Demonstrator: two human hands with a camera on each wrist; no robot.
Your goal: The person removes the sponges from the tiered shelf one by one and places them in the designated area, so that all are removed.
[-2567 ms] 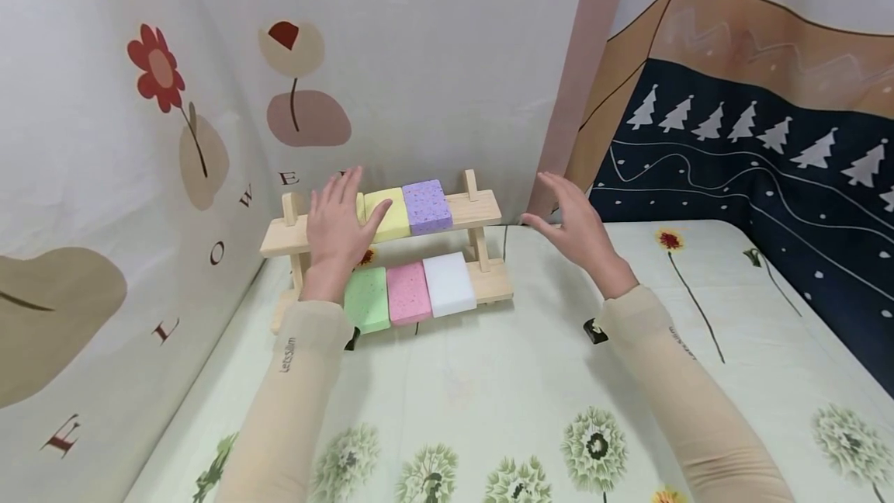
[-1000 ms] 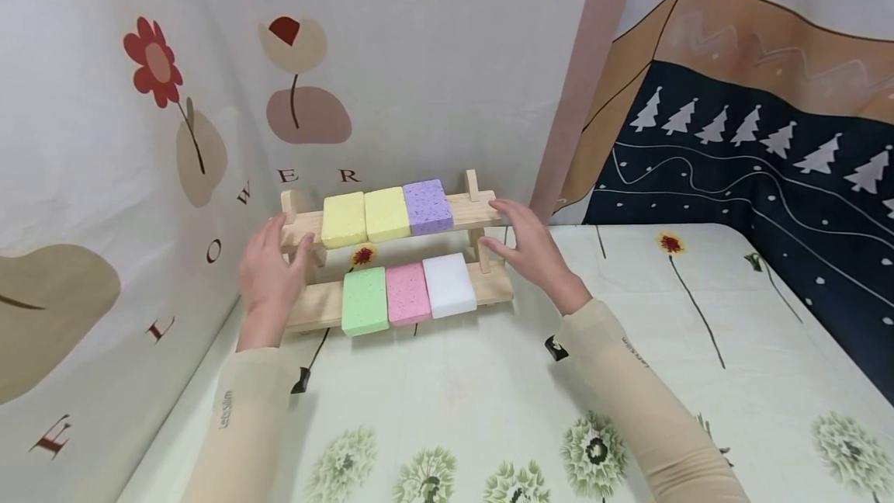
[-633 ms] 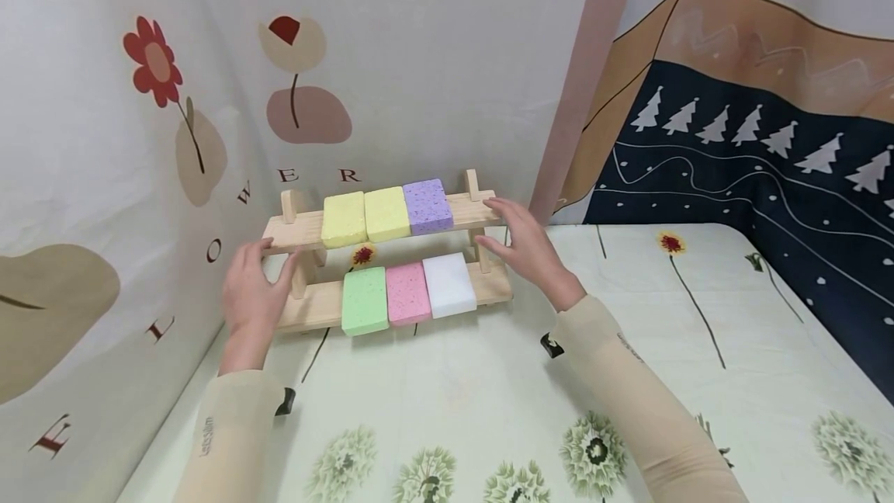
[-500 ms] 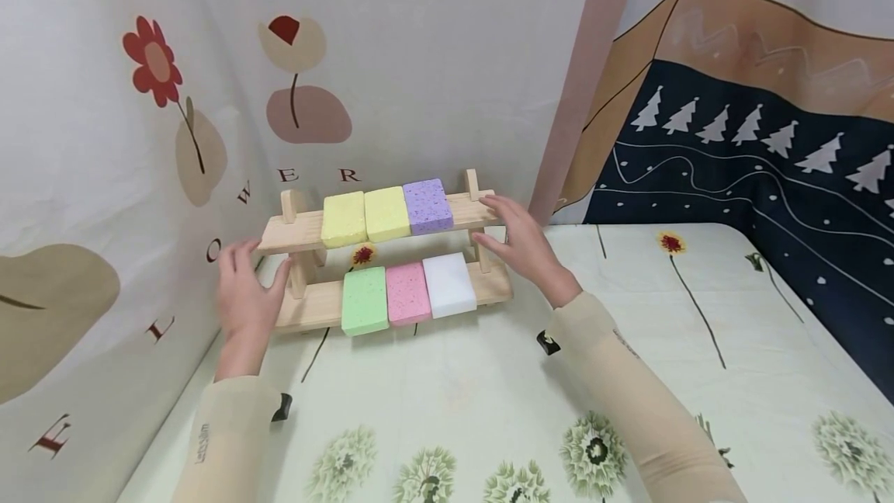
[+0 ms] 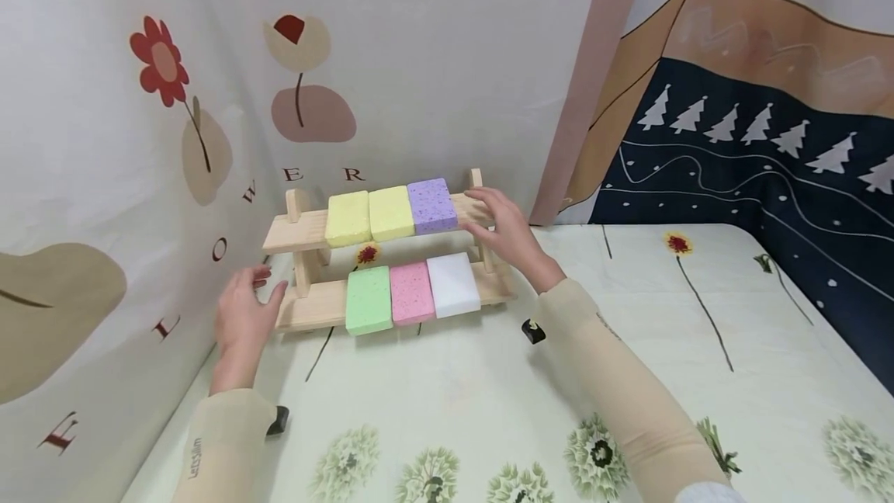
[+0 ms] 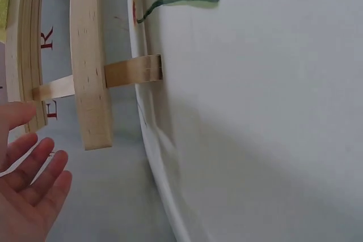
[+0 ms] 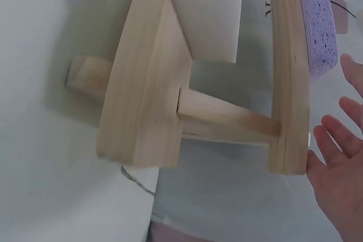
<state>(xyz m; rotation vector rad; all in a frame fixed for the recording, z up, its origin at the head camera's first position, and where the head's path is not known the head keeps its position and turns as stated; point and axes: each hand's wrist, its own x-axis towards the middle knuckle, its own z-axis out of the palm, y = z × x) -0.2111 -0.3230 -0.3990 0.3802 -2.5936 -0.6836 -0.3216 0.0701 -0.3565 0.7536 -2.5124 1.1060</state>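
Observation:
A two-tier wooden rack [image 5: 295, 234] stands at the back. Two yellow sponges [image 5: 348, 218] and a speckled purple sponge [image 5: 432, 206] lie side by side on its upper board. Below them, the lower board bears a green sponge [image 5: 369, 300], a pink sponge [image 5: 412, 293] and a white block [image 5: 453, 285]. My right hand [image 5: 513, 237] is over the upper board's right end, fingers loosely bent near the purple sponge; the right wrist view shows a gap between them. My left hand [image 5: 240, 320] hovers off the rack's left end, fingers relaxed, holding nothing.
A pale curtain with flower prints [image 5: 447, 60] hangs behind and to the left of the rack. A dark cloth with white trees [image 5: 754, 169] covers the back right. The flower-patterned tablecloth [image 5: 454, 386] spreads in front.
My left hand has come away from the rack's upper left end, down and to the left. My right hand has moved left along the upper board toward the purple sponge. The sponges stay in place.

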